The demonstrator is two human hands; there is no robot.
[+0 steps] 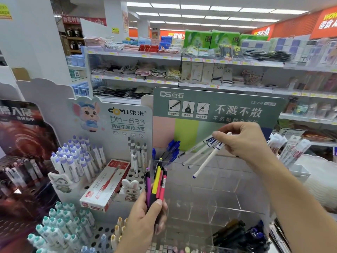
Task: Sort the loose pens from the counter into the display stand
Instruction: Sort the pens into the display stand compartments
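a person's left hand (145, 216) grips a bunch of coloured pens (156, 183), purple, yellow and pink, upright in front of a clear stand (206, 198), while the right hand (242, 141) pinches a fan of white pens (202, 157) above the stand's rear compartments, tips slanting down to the left; blue pens (172, 148) sit in a back compartment, dark pens (235, 232) in a front one, and a red pen box (105, 187) lies on the white rack (91, 179) to the left

Clear stand (215, 196) middle compartments open; blue pens (173, 148) crowd back-left, dark pens (237, 232) front-right.
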